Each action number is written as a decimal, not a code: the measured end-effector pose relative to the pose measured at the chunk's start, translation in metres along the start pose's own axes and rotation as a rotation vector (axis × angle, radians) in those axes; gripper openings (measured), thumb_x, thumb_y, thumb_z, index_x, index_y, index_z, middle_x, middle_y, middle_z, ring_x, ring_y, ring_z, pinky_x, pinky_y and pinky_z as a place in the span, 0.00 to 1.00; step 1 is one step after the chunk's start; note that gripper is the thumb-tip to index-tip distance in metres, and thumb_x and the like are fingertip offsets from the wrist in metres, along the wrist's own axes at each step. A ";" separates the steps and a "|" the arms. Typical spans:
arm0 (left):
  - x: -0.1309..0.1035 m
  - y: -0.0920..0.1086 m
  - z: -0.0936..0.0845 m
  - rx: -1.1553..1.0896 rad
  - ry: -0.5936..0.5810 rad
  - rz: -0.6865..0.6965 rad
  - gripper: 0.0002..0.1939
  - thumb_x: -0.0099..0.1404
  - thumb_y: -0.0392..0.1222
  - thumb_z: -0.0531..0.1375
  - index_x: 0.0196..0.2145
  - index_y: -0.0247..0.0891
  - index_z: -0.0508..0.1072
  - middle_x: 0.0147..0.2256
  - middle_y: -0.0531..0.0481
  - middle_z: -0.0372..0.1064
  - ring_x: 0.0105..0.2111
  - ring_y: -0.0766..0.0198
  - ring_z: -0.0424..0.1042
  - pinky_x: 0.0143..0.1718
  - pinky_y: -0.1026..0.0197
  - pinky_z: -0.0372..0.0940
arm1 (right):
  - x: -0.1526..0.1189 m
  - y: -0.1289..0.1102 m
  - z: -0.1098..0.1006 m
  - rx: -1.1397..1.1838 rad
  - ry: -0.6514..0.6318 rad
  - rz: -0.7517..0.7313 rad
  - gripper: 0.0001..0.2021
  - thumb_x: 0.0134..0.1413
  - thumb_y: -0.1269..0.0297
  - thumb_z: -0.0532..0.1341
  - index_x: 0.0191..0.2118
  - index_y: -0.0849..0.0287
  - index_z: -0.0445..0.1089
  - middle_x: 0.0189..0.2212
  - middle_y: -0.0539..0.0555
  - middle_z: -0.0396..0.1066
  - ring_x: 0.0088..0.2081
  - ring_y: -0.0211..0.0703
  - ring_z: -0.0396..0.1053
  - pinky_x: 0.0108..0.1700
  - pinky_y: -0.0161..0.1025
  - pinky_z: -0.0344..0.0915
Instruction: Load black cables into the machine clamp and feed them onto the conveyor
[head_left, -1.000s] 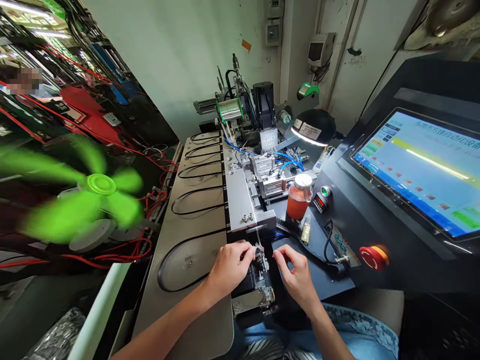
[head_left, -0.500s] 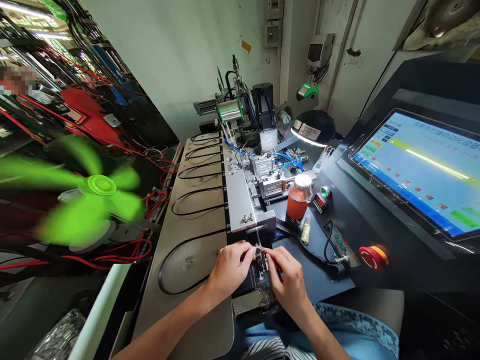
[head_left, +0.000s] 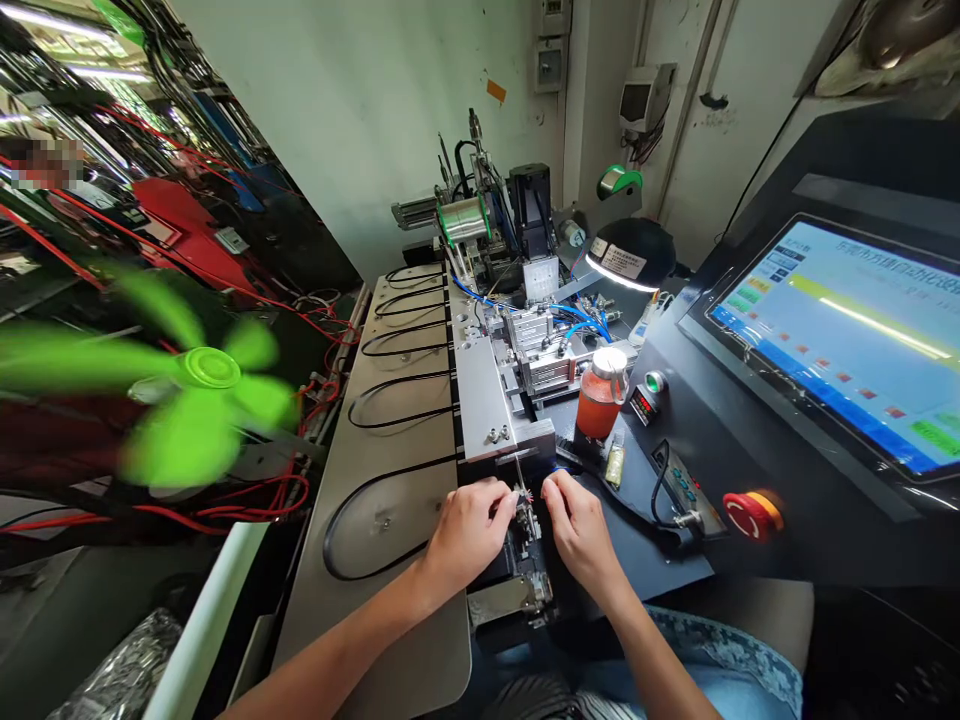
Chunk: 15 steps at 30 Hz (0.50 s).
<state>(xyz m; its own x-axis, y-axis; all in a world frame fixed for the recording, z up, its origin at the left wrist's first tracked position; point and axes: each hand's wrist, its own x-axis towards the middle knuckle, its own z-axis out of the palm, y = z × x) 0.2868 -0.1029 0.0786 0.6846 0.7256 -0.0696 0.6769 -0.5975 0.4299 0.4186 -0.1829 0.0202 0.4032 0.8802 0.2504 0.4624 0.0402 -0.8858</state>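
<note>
My left hand is closed in a pinch at the left side of a small metal clamp fixture. Whatever its fingertips hold is too small to make out. On the right of the fixture, a little apart from it, my right hand has its thumb and fingers curled together; their contents are hidden. Tiny reddish wire ends show at the top of the fixture between the hands. One end of the nearest black cable loop runs toward my left hand and disappears behind it.
Several more black cable loops lie along the beige tabletop. Ahead stands a machine with a solder spool. A red-orange bottle, an emergency stop button and a touchscreen are to the right. A green fan spins at left.
My right hand has drawn back to the right from the top of the fixture, curling its fingers. The left hand stays close by the fixture. The whole view has shifted slightly.
</note>
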 end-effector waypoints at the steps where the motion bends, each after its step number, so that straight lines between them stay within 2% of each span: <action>1: 0.000 0.000 0.000 0.001 0.002 0.001 0.17 0.67 0.39 0.49 0.23 0.37 0.69 0.25 0.50 0.69 0.26 0.64 0.67 0.29 0.64 0.55 | 0.003 0.002 0.003 0.009 -0.024 -0.002 0.15 0.65 0.66 0.48 0.25 0.57 0.59 0.20 0.47 0.59 0.23 0.36 0.57 0.25 0.33 0.56; 4: 0.001 0.000 0.000 0.001 -0.001 0.002 0.16 0.67 0.39 0.49 0.23 0.37 0.69 0.24 0.50 0.69 0.25 0.64 0.67 0.28 0.64 0.55 | 0.009 0.004 0.012 0.067 -0.084 -0.041 0.15 0.63 0.65 0.49 0.24 0.56 0.56 0.19 0.45 0.54 0.21 0.35 0.52 0.24 0.33 0.52; 7: 0.000 -0.001 0.002 0.019 0.002 0.015 0.15 0.67 0.39 0.50 0.24 0.37 0.69 0.25 0.50 0.69 0.26 0.64 0.68 0.29 0.64 0.55 | 0.010 0.008 0.018 0.176 -0.080 -0.020 0.15 0.63 0.64 0.49 0.24 0.56 0.54 0.19 0.45 0.53 0.22 0.34 0.51 0.25 0.34 0.51; 11: -0.003 -0.004 0.005 0.056 0.045 0.066 0.16 0.69 0.40 0.48 0.27 0.37 0.69 0.28 0.49 0.70 0.29 0.63 0.69 0.31 0.64 0.57 | 0.008 0.020 0.017 0.245 -0.032 0.037 0.16 0.64 0.60 0.48 0.24 0.56 0.52 0.20 0.44 0.50 0.22 0.34 0.51 0.24 0.33 0.51; 15: -0.002 -0.005 0.006 0.085 0.051 0.095 0.17 0.70 0.40 0.47 0.26 0.37 0.68 0.27 0.49 0.69 0.29 0.63 0.69 0.31 0.64 0.56 | 0.007 0.025 0.013 0.263 -0.051 0.058 0.16 0.64 0.60 0.47 0.24 0.56 0.51 0.20 0.44 0.48 0.22 0.34 0.49 0.24 0.33 0.49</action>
<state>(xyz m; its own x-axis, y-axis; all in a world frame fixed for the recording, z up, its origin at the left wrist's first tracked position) 0.2837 -0.1035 0.0712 0.7333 0.6798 0.0146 0.6319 -0.6892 0.3545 0.4228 -0.1700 -0.0056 0.3797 0.9070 0.1824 0.2159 0.1049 -0.9708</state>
